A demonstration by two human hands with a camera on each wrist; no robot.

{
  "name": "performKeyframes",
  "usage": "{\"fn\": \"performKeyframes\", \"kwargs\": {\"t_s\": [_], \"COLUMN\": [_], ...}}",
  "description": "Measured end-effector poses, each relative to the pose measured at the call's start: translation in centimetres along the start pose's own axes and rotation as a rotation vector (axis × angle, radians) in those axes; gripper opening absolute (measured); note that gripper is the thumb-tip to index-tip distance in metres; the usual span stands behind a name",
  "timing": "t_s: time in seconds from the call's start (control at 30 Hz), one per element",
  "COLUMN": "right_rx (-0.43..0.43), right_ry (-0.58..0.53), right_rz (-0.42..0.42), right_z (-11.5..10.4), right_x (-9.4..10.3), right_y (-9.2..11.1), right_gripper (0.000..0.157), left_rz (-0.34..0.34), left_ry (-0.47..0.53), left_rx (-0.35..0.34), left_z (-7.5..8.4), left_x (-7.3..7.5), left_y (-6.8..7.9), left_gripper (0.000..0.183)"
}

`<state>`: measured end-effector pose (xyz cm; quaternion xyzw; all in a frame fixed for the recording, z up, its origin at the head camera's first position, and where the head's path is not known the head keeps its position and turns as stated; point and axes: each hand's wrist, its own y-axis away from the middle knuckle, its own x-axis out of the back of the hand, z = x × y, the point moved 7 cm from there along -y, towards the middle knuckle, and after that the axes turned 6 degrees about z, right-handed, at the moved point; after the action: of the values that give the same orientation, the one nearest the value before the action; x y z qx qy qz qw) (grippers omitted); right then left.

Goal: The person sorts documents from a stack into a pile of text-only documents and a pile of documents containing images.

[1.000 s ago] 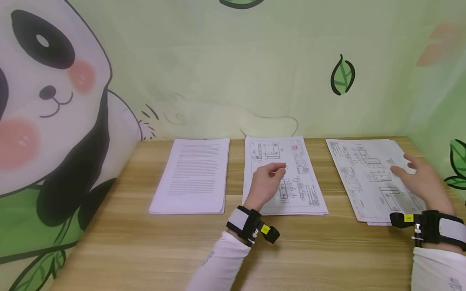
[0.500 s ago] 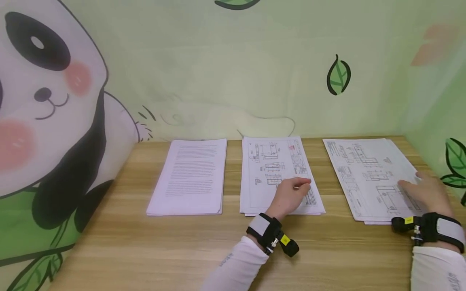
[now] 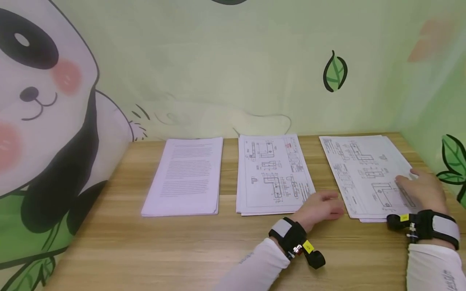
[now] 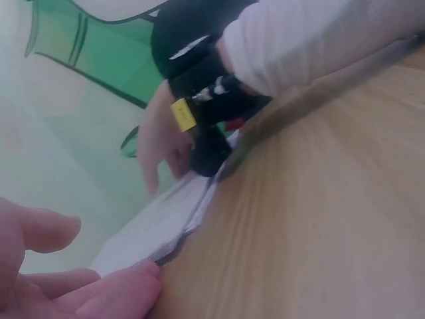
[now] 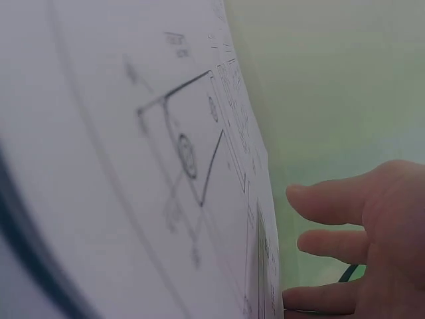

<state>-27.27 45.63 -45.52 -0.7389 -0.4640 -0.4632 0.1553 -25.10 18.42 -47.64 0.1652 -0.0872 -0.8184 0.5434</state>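
In the head view my left hand [image 3: 320, 208] is low over the table, between the middle stack of drawings [image 3: 267, 173] and the right stack of drawings [image 3: 364, 178]. Its fingers point towards the right stack's left edge, thumb apart from them. My right hand [image 3: 424, 190] is at the right edge of that right stack. In the right wrist view its fingers [image 5: 332, 242] are extended, with tips close to the sheets; whether they touch cannot be told. The left wrist view has my left fingers [image 4: 106, 292] by the stack's near corner, holding nothing.
A stack of printed text pages [image 3: 185, 178] lies to the left on the wooden table [image 3: 182, 250]. Behind the table hangs a pale green backdrop [image 3: 255, 72] with a panda and leaves, and it continues along the right side.
My left hand has moved right and nearer, from over the middle stack to the gap beside the right stack. My right hand has come down slightly along the right stack's edge. The view has shifted slightly.
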Motion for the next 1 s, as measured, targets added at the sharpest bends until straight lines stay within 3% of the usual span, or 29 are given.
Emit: {"fn": "performKeyframes", "kwargs": {"t_s": [0.1, 0.23, 0.43, 0.67, 1.0], "right_rx": [-0.022, -0.018, 0.052, 0.128, 0.218], "right_ry": [0.005, 0.013, 0.032, 0.076, 0.165], "right_rz": [0.015, 0.045, 0.023, 0.002, 0.033], "right_z": [0.0, -0.3, -1.2, -2.3, -3.6], "right_x": [0.1, 0.3, 0.1, -0.1, -0.5], "right_y": [0.0, 0.3, 0.8, 1.3, 1.5], "right_gripper": [0.076, 0.071, 0.072, 0.072, 0.063], "left_rz": [-0.015, 0.015, 0.051, 0.118, 0.108], "left_ry": [-0.010, 0.015, 0.060, 0.064, 0.070], "left_rx": [-0.003, 0.012, 0.044, 0.017, 0.033], "left_z": [0.0, -0.2, -0.5, -0.1, 0.2], "left_x": [-0.9, -1.1, -1.0, -0.6, -0.7], "left_y": [0.0, -0.2, -0.6, -1.2, -1.7], "left_gripper": [0.046, 0.050, 0.051, 0.045, 0.034]}}
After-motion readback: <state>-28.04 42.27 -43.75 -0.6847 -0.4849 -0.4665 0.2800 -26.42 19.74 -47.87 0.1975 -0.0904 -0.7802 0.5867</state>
